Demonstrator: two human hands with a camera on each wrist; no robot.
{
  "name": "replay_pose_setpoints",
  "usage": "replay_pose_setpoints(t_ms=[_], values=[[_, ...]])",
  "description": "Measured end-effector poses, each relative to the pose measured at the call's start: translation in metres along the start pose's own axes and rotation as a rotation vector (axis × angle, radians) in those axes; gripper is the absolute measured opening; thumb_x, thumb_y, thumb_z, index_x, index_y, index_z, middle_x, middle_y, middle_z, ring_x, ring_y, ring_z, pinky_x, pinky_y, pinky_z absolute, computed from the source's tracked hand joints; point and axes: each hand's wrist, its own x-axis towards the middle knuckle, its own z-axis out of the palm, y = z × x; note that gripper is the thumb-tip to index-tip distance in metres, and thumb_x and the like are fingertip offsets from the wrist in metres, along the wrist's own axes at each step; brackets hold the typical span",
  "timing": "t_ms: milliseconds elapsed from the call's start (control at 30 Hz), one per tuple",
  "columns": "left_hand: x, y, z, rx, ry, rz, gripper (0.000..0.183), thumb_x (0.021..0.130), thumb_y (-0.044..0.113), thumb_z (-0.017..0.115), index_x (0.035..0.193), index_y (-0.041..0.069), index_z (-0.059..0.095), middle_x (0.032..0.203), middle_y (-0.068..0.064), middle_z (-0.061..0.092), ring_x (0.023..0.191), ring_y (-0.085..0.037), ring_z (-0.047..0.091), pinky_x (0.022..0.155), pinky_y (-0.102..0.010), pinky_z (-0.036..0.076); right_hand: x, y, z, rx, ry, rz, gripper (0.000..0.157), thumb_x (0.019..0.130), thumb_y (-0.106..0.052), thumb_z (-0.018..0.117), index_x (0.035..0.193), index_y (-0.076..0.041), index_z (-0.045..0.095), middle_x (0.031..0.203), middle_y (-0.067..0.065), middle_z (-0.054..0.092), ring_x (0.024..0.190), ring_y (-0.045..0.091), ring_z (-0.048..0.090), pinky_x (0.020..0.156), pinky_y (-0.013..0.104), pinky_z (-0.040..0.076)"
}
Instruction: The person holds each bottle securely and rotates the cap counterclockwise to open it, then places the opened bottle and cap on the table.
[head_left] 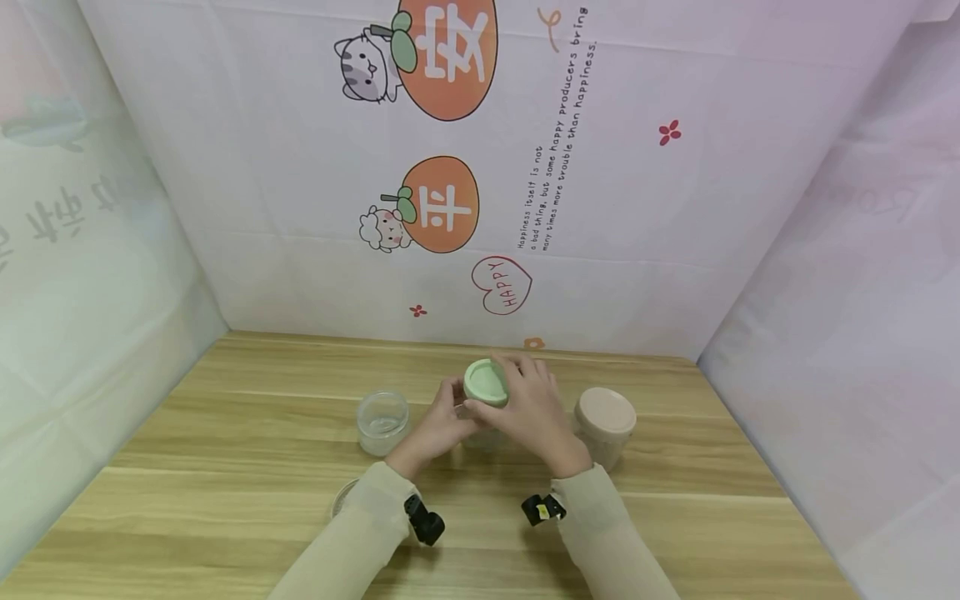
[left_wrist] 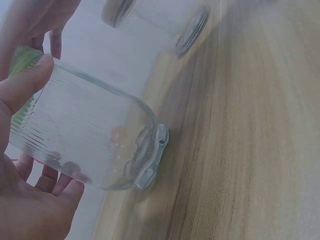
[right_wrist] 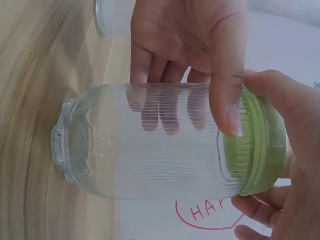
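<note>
A tall clear glass jar with fine ribbing and a footed base is held in both hands near the middle of the bench. A pale green round lid covers its mouth; whether it is fully seated, I cannot tell. The left hand has its grip round the jar's upper body, fingers behind and thumb in front, reaching up to the green rim. The right hand grips the lid itself, thumb and fingers spread about its edge. Whether the base touches the bench is unclear.

The step in hand looks to be working the lid at the mouth, though fitting and loosening would look alike here. Either way, the next move calls for the left hand to keep the body steady while the right turns or presses the lid evenly.

To the right stands a clear jar with a beige round lid; to the left, an uncovered clear glass jar. A pale round piece, perhaps another lid, lies partly under the left sleeve.
</note>
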Motion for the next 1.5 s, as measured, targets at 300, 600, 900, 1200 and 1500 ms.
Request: replay_pose_setpoints(t_ms=[300, 600, 900, 1200, 1500], values=[[0.002, -0.002, 0.0, 0.001, 0.001, 0.023, 0.078, 0.092, 0.021, 0.073, 0.148, 0.0, 0.023, 0.15, -0.023, 0.029, 0.143, -0.039, 0.026, 0.116, -0.055, 0.024, 0.001, 0.001, -0.003, 0.042, 0.011, -0.043, 0.077, 0.084, -0.052, 0.076, 0.141, -0.004, 0.056, 0.134, 0.016, 0.057, 0.118, 0.033, 0.051, 0.097, 0.051, 0.042], [0.003, -0.002, 0.001, -0.008, 0.01, 0.03, 0.075, 0.091, 0.016, 0.073, 0.146, -0.001, 0.025, 0.148, -0.023, 0.032, 0.141, -0.038, 0.029, 0.116, -0.055, 0.024, 0.003, -0.001, -0.007, 0.084, 0.038, -0.062, 0.076, 0.084, -0.049, 0.077, 0.141, -0.002, 0.056, 0.134, 0.017, 0.057, 0.118, 0.033, 0.05, 0.092, 0.048, 0.044], [0.002, -0.001, 0.001, -0.012, 0.011, 0.015, 0.079, 0.089, 0.02, 0.078, 0.144, 0.0, 0.025, 0.146, -0.022, 0.032, 0.141, -0.041, 0.03, 0.114, -0.054, 0.029, 0.003, -0.002, -0.012, 0.086, 0.051, -0.095, 0.077, 0.086, -0.05, 0.076, 0.142, -0.002, 0.055, 0.135, 0.016, 0.057, 0.119, 0.033, 0.05, 0.091, 0.048, 0.046], [0.002, -0.001, 0.002, -0.012, 0.019, 0.011, 0.078, 0.09, 0.023, 0.078, 0.146, 0.004, 0.027, 0.148, -0.02, 0.032, 0.142, -0.038, 0.029, 0.115, -0.055, 0.027, 0.001, -0.002, -0.023, 0.171, -0.021, -0.051, 0.075, 0.085, -0.049, 0.077, 0.146, -0.012, 0.052, 0.134, 0.012, 0.054, 0.117, 0.027, 0.048, 0.084, 0.046, 0.049], [0.001, -0.002, 0.001, -0.014, 0.002, 0.03, 0.074, 0.092, 0.02, 0.076, 0.145, 0.003, 0.027, 0.147, -0.019, 0.031, 0.142, -0.036, 0.027, 0.116, -0.054, 0.025, -0.007, -0.002, -0.037, 0.26, -0.103, -0.051, 0.075, 0.086, -0.044, 0.078, 0.149, -0.017, 0.047, 0.138, 0.014, 0.046, 0.109, 0.026, 0.051, 0.08, 0.042, 0.053]])
